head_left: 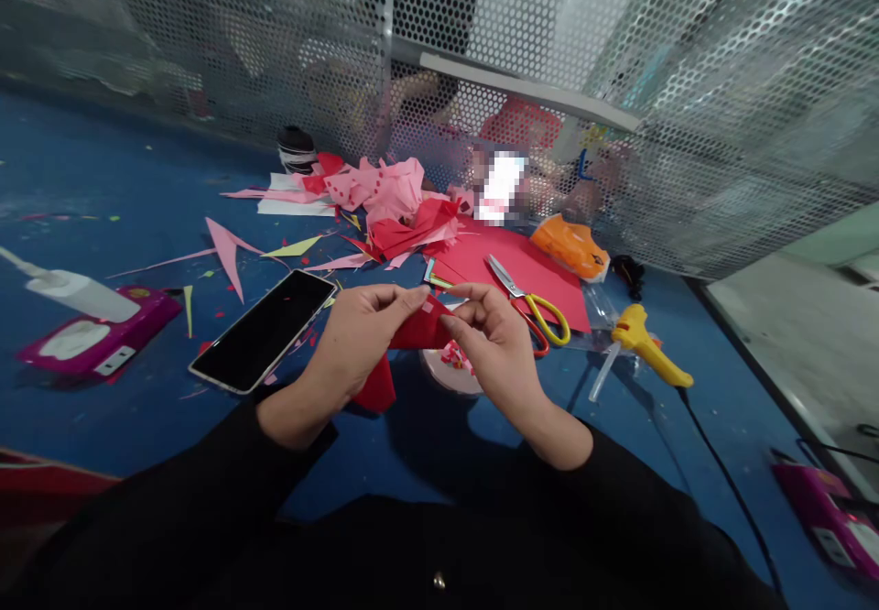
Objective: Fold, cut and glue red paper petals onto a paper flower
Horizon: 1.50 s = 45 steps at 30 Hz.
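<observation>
Blue table, perforated partition, held red paper

Flat, straight-edged red paper piece: we find it raised, slightly tilted.
Pale square patch: we note it near the upper edge.
Hold: between left hand and right hand.

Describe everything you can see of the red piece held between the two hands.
The red piece is small, flat and thin-looking, perhaps paper or felt, in a plain deep red with a small paler square near its upper edge. It is held up in front of the person, pinched by the left hand at one end and the right hand at the other. A round container shows just beyond its lower edge. Fingers cover both ends, so its full outline cannot be told.
</observation>
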Available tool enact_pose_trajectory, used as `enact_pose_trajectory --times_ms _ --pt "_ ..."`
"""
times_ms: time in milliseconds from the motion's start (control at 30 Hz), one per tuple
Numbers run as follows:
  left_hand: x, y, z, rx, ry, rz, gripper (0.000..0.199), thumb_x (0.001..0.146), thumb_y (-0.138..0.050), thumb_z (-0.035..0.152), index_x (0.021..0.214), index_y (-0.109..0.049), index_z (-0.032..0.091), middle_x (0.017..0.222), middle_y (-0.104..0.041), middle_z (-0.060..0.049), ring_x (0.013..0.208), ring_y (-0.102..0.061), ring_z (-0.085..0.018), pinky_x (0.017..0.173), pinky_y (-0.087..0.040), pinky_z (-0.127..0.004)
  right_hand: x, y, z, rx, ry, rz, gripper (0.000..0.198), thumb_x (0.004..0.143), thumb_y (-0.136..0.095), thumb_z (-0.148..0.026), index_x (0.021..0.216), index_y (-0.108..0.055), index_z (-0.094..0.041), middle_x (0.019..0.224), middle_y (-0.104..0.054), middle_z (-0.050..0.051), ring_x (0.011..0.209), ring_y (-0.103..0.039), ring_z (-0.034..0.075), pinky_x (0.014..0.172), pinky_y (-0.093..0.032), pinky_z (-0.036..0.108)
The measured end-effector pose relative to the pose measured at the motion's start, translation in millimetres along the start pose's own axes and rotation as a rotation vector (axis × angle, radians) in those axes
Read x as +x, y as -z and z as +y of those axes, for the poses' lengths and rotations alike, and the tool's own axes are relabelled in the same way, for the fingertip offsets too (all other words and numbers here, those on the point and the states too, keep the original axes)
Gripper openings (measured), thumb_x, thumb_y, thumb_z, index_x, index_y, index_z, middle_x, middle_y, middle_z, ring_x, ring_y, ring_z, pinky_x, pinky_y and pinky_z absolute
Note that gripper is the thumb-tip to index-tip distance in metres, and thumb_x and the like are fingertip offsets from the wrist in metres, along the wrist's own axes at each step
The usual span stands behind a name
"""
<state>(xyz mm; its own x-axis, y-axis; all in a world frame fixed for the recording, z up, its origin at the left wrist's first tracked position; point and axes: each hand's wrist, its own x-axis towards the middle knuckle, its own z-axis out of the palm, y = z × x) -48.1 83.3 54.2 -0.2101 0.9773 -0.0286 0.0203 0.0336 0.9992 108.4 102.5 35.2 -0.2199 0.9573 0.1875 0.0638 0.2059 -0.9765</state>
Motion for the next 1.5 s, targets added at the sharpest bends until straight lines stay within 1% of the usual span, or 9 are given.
enact_pose_trajectory --times_ms 567,700,900,1000,1100,1167,1267,1367,1500 --pt "-0.5 2.2 3.1 0.130 -0.012 -0.038 0.024 0.075 -0.078 0.042 0.066 -0.075 0.020 0.067 -0.071 -0.001 0.061 -0.059 -0.014 0.059 -0.047 -0.025 0.2 0.9 -0.9 -0.059 0.016 0.004 0.023 0.084 -0.065 -0.026 0.106 -0.058 -0.022 0.066 -0.058 -0.007 0.059 -0.057 0.012 0.056 -0.044 0.028" --pt "3.2 7.0 1.9 0.074 -0.015 -0.118 0.038 0.082 -0.068 0.054 0.070 -0.075 0.020 0.065 -0.070 -0.002 0.059 -0.059 -0.015 0.058 -0.045 -0.025 2.0 1.6 -1.5 -0.012 0.022 0.039 0.021 0.083 -0.066 -0.026 0.103 -0.059 -0.022 0.063 -0.053 -0.009 0.051 -0.052 0.010 0.053 -0.043 0.027" --pt "5.2 12.7 -0.2 0.177 -0.002 -0.262 0.024 0.072 -0.077 0.044 0.071 -0.075 0.020 0.059 -0.069 -0.002 0.055 -0.059 -0.016 0.053 -0.044 -0.026 5.9 6.8 0.1 -0.169 0.120 0.034 0.022 0.087 -0.064 -0.028 0.107 -0.059 -0.021 0.072 -0.060 -0.006 0.062 -0.060 0.013 0.059 -0.047 0.028" --pt "3.6 13.8 -0.3 0.197 0.041 -0.224 0.026 0.075 -0.075 0.046 0.079 -0.076 0.020 0.052 -0.065 -0.001 0.044 -0.053 -0.014 0.044 -0.036 -0.024 15.3 31.0 -9.2 -0.443 0.271 0.065 0.025 0.088 -0.064 -0.034 0.108 -0.059 -0.020 0.091 -0.072 0.004 0.081 -0.068 0.018 0.074 -0.052 0.034" --pt "2.9 14.4 0.6 0.211 0.061 -0.184 0.029 0.076 -0.076 0.049 0.082 -0.076 0.020 0.050 -0.062 0.000 0.039 -0.047 -0.012 0.040 -0.030 -0.023 20.8 81.0 -21.7 -0.836 0.349 0.224 0.024 0.088 -0.060 -0.029 0.110 -0.062 -0.020 0.102 -0.073 0.009 0.090 -0.069 0.024 0.082 -0.051 0.041" --pt "2.7 13.9 1.1 0.220 0.063 -0.176 0.029 0.075 -0.077 0.049 0.081 -0.075 0.020 0.049 -0.061 0.001 0.039 -0.046 -0.012 0.039 -0.029 -0.023 16.4 123.2 -23.9 -1.177 0.268 0.312 0.029 0.084 -0.058 -0.022 0.112 -0.065 -0.019 0.109 -0.072 0.014 0.098 -0.067 0.030 0.083 -0.049 0.045" --pt "2.1 11.9 0.4 0.214 0.065 -0.168 0.029 0.074 -0.077 0.049 0.080 -0.075 0.020 0.049 -0.060 0.000 0.040 -0.048 -0.013 0.040 -0.032 -0.024 -0.7 182.1 -11.1 -1.589 -0.023 0.349 0.028 0.081 -0.058 -0.017 0.106 -0.069 -0.013 0.105 -0.069 0.022 0.097 -0.066 0.037 0.079 -0.046 0.047" --pt "2.0 10.2 -2.4 0.208 0.066 -0.179 0.030 0.073 -0.077 0.050 0.081 -0.075 0.021 0.050 -0.060 0.000 0.043 -0.050 -0.014 0.042 -0.036 -0.025 -16.5 219.5 13.4 -1.739 -0.266 0.283 0.013 0.079 -0.059 -0.019 0.087 -0.070 -0.016 0.095 -0.069 0.021 0.088 -0.066 0.035 0.070 -0.043 0.043" --pt "2.7 9.9 -5.5 0.190 0.083 -0.196 0.031 0.072 -0.077 0.051 0.078 -0.073 0.021 0.050 -0.059 0.001 0.042 -0.049 -0.013 0.041 -0.035 -0.024 -20.0 233.9 38.4 -1.761 -0.290 0.241 0.016 0.078 -0.055 -0.016 0.084 -0.070 -0.018 0.089 -0.070 0.017 0.079 -0.065 0.030 0.065 -0.041 0.039"
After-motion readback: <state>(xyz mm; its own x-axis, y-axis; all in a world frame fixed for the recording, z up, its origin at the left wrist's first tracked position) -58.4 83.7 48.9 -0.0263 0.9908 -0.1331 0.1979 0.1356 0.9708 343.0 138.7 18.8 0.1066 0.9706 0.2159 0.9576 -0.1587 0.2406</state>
